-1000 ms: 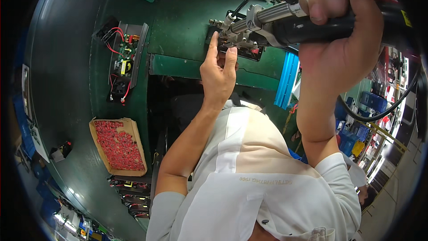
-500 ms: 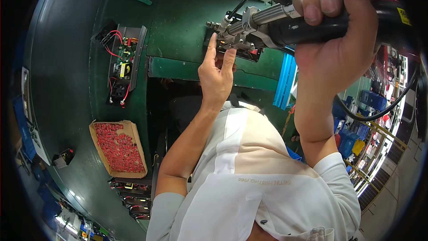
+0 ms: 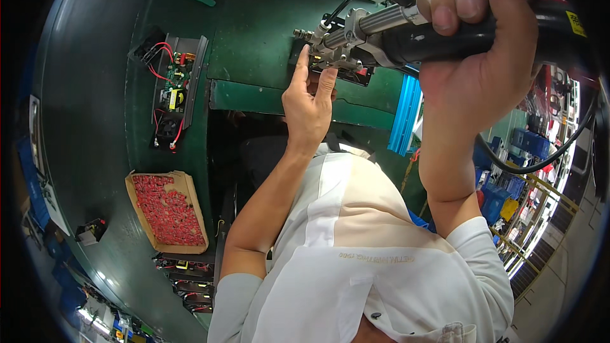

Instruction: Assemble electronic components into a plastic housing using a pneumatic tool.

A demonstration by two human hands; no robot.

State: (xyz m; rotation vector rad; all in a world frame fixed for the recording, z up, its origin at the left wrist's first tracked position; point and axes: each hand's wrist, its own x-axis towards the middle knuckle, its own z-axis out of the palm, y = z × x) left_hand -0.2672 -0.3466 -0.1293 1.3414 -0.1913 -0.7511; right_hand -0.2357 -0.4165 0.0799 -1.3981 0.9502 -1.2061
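Head view: a tray [image 3: 184, 183] of red parts [image 3: 166, 219] lies near a circuit assembly [image 3: 175, 86]; the left hand [image 3: 309, 108], its grip unclear, is at a dark unit [image 3: 365, 78] on the bench [image 3: 260, 44] under a black tool [image 3: 438, 41], which the right hand [image 3: 492, 67] clamps.

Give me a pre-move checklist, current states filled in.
1. Right hand wrapped around black tool: ok.
2. Left hand clear of metal head: not ok, index fingertip appears right beside it.
3. Tool tip seated on black unit: cannot tell, hidden.
4. Thin black tube attached at white fitting: ok, appears connected.
5. Cardboard tray of red parts apart from tool: ok.
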